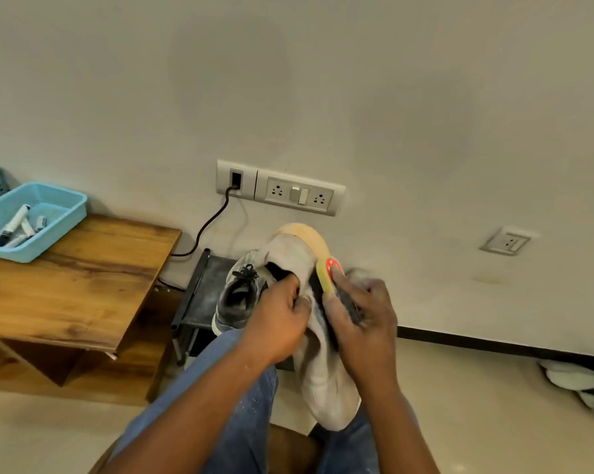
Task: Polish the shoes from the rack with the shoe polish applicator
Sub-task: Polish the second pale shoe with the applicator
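Shoe [317, 367], pale grey with a tan sole, is held up above the person's lap, toe end pointing away toward the wall. The left hand [278, 323] grips its collar, fingers curled over the opening. The right hand [360, 323] is clamped around a shoe polish applicator [329, 278], a dark-bodied tool with a yellow sponge edge and a red top, pressed against the shoe's right side near the sole. This hand is blurred, so the exact finger placement cannot be told.

To polish well from here, the left hand likely needs to keep the shoe steady while the applicator is worked in short, even strokes along the upper, keeping polish off the tan sole. Turning the shoe would probably help reach the far side.

Just behind the held shoe, a second shoe [237, 299], dark grey with black laces, sits on the top shelf of a low black rack [194, 302] that stands against the wall.

To the left is a wooden bench [73, 285]. At its far left corner rests a light blue tray [63, 213] holding several tubes or bottles, too small to identify. On the cream wall, a socket panel [299, 195] has a black cable [206, 225] plugged in at its left end. The floor is pale tile. A white bundle [576, 381] lies at the wall's base, far right.
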